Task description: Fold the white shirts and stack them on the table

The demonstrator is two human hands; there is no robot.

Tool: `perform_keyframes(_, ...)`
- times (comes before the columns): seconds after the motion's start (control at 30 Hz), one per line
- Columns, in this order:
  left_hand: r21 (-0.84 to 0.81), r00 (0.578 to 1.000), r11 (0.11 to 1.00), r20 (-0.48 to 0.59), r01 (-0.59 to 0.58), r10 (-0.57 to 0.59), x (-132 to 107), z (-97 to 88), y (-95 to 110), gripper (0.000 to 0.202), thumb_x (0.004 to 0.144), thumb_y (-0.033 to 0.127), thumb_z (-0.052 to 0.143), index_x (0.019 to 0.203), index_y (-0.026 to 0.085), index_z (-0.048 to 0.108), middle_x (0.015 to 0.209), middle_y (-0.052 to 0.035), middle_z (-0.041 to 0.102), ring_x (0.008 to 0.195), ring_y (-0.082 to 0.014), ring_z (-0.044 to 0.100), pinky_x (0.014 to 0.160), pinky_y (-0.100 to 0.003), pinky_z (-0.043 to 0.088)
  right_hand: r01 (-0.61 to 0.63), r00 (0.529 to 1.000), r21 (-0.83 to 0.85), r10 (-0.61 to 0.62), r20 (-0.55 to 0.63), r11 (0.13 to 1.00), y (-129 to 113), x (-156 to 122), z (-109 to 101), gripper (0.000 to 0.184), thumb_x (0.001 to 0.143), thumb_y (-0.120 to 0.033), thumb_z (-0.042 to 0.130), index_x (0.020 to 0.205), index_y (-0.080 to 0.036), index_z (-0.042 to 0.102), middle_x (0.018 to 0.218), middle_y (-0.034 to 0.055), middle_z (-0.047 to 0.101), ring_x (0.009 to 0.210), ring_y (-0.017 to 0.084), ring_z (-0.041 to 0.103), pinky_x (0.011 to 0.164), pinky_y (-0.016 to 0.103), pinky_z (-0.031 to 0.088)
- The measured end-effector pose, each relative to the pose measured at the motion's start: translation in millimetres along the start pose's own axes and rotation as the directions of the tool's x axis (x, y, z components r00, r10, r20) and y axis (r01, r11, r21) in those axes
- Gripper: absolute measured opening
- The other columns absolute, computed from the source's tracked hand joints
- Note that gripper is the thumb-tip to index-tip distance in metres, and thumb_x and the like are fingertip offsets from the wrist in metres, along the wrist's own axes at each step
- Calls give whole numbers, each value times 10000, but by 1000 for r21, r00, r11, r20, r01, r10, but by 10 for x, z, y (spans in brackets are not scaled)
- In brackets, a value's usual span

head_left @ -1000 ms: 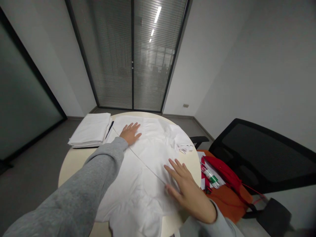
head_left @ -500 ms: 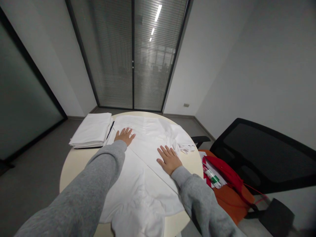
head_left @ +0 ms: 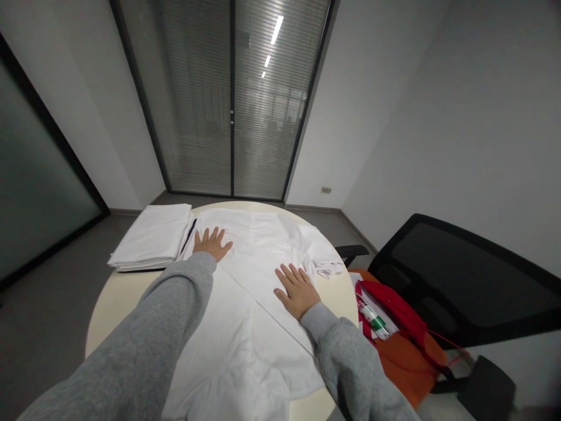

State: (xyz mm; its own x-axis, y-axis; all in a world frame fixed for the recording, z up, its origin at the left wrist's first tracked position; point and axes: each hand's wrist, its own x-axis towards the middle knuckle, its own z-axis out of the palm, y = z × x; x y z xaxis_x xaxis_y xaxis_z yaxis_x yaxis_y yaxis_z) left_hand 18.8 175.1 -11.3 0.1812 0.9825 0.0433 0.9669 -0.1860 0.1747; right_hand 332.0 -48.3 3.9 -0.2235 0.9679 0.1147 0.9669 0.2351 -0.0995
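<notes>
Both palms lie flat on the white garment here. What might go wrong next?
The white garment seems to overhang the table's near edge; it may slide off if the left hand and right hand lift. Its bunched part at the right edge may stay creased. A sweep might nudge the folded stack.

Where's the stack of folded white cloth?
In the head view, the folded white stack sits at the far left of the round beige table, just left of the left hand.

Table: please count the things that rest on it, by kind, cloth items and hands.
Spread white cloth: 1
Stack of folded white cloth: 1
Hands flat on the spread cloth: 2, the left hand and the right hand
Total: 4
</notes>
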Motion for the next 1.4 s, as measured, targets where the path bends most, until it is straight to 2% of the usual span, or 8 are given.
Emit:
perform_keyframes(0.4,75,996,993,4,88,-89,56,-367,305,802,982,618,341,1620,134,311,1713,-129,157,1557,-451,89,1192,-714,-3,1,1000,-29,-1,-5,1000,-21,-2,-18,623,1032,-549,417,1597,-290,362,1677,11,284,1562,275,216,1268,499,155)
perform_keyframes(0.67,-194,867,859,70,-474,494,-1673,-650,553,593,969,528,484,1498,262,518,1593,-74,471,1437,-277,463,1158,-446,385,-5,1000,-54,7,24,999,-17,14,0,616,1036,-531,397,1599,-283,358,1682,8,269,1564,276,210,1264,502,163)
perform_keyframes(0.8,-153,949,939,20,-309,316,-2516,-533,349,553,955,482,529,1457,254,557,1570,-97,498,1424,-308,473,1136,-498,399,-8,999,-81,11,33,997,-41,34,-8,612,1037,-519,402,1600,-284,354,1671,30,305,1557,284,229,1255,526,173)
perform_keyframes(0.97,-100,989,992,-138,-76,62,-2735,-412,88,500,949,407,536,1384,169,601,1540,-185,504,1419,-362,450,1131,-567,379,50,993,-132,-64,-100,990,-356,-91,-245,547,994,-345,499,1522,-200,482,1652,119,342,1534,364,252,1241,622,101)
perform_keyframes(1.07,-198,959,941,-137,-274,250,-2832,-503,-3,449,915,359,559,1332,208,627,1488,-146,561,1383,-337,480,1119,-554,403,317,944,-6,-316,-92,948,-690,-392,-440,533,907,-189,524,1439,-193,542,1543,139,503,1412,316,447,1224,585,225)
perform_keyframes(1.17,-344,818,751,-104,-564,566,-3143,-626,-62,448,847,267,564,1288,256,639,1381,-102,642,1292,-293,554,1115,-511,422,564,823,235,-563,-75,792,-958,-832,-572,471,838,-100,484,1278,-200,617,1291,115,685,1160,229,620,1077,448,459)
perform_keyframes(1.27,-420,714,617,-119,-666,690,-3527,-631,-96,565,753,203,571,1306,310,617,1374,-63,654,1304,-284,552,1189,-533,343,564,811,331,-583,-48,757,-1036,-1256,-630,463,765,-88,498,1188,-212,640,1233,104,705,1158,241,620,1054,460,483)
perform_keyframes(1.4,-389,739,645,-166,-657,652,-3767,-473,-86,503,787,246,635,1280,342,638,1312,-49,699,1306,-292,563,1221,-570,290,476,864,350,-502,-17,807,-948,-1630,-597,648,710,-85,497,1341,-206,584,1418,109,619,1389,258,500,1185,511,394)
